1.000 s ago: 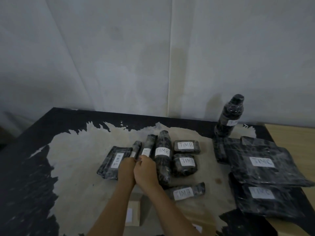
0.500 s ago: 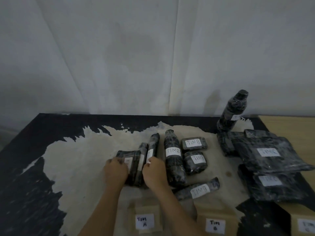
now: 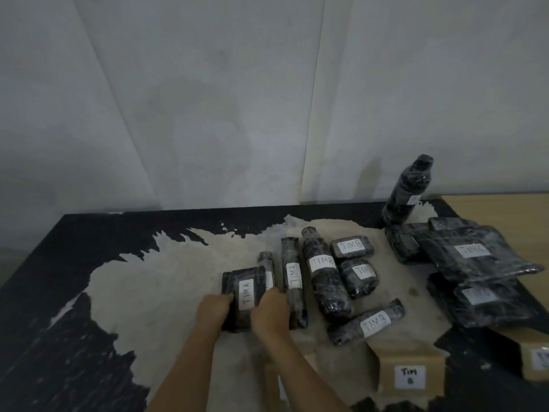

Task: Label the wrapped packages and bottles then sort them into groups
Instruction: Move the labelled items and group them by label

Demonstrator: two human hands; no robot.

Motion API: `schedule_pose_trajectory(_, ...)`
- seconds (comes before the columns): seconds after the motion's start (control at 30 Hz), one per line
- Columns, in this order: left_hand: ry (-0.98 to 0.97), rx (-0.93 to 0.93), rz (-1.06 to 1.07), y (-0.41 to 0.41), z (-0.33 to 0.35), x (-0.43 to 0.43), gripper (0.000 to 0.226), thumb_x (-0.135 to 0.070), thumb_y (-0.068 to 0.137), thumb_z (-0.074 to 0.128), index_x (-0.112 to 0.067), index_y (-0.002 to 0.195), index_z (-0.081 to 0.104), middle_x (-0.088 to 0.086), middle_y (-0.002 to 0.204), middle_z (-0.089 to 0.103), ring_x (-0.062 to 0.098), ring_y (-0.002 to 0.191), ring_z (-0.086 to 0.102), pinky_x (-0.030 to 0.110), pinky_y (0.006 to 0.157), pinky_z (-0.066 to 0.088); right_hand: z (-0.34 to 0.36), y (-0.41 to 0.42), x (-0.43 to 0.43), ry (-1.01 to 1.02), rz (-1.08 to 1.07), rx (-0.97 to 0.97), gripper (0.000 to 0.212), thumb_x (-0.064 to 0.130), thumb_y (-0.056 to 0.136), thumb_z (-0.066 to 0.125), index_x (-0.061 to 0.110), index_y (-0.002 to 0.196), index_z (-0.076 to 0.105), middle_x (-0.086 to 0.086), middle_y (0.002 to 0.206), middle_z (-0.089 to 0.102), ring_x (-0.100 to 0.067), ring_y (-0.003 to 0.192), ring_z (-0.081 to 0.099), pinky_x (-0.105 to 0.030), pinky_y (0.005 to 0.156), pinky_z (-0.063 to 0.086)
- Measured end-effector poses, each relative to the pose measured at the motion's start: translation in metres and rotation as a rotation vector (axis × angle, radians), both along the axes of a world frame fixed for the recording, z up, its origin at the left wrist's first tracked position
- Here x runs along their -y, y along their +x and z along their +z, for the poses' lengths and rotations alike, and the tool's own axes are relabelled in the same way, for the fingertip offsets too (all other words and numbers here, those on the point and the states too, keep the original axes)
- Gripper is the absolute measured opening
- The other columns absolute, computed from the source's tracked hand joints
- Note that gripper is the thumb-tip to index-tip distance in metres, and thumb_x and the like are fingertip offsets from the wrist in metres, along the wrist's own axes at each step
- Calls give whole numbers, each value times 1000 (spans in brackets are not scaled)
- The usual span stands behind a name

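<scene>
A flat black wrapped package labelled TIMA lies on the table, gripped by both hands: my left hand at its left edge, my right hand at its right. Behind it lean a thin wrapped stick and a longer TIMA package. Right of these lie the TIMB items: a wrapped bottle, two small blocks and a slanted roll. Far right, flat TIMC packages overlap, with an upright wrapped bottle behind them.
The black table has a worn pale patch and meets a white wall at the back. Brown cardboard boxes stand at the near edge, one labelled TIM B, another at the far right. A wooden surface adjoins on the right.
Both hands have slid the flat TIMA package rightwards against the thin stick and the longer TIMA package; it now lies straight. My head has tilted down, showing the boxes.
</scene>
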State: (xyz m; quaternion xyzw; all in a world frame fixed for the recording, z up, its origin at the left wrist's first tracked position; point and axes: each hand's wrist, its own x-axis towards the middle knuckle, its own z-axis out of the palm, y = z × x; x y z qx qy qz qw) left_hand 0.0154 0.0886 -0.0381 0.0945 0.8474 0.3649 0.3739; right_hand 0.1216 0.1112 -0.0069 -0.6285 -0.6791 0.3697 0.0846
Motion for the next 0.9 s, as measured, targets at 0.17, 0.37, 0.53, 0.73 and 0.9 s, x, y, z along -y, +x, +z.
schedule_pose_trajectory(0.17,133,132,-37,-5,-3,5,27,-21,89,60,5,88,65,27,96,67,38,86,66,54,82,54,-5,1,-1,-21,-108,-65,23,7,86,58,1,109,61,-14,112,63,-29,107,59,-34,86,53)
schedule_pose_trajectory(0.37,333,200,28,-7,11,20,23,-11,97,48,6,107,59,24,102,65,35,89,64,46,82,54,-1,9,-7,4,-180,-279,13,4,88,52,2,92,65,-6,93,66,-19,80,59,-10,47,36)
schedule_pose_trajectory(0.53,354,122,158,-16,19,28,29,-11,99,41,2,122,53,23,113,60,31,89,57,40,77,51,11,17,-17,112,-383,-378,16,9,90,55,3,103,62,-14,106,62,-28,92,61,-32,78,52)
schedule_pose_trajectory(0.73,422,130,129,-16,26,29,31,-9,100,33,1,114,60,19,98,64,32,86,61,35,71,52,15,1,3,-37,-153,-472,12,8,88,61,3,97,67,-6,90,67,-11,76,59,-7,53,40)
schedule_pose_trajectory(0.9,524,209,80,-13,35,32,20,-20,95,52,-6,96,66,15,91,70,27,78,67,31,64,54,11,-14,18,6,-35,-365,25,12,89,61,5,112,65,-10,111,67,-19,103,62,-22,84,49)
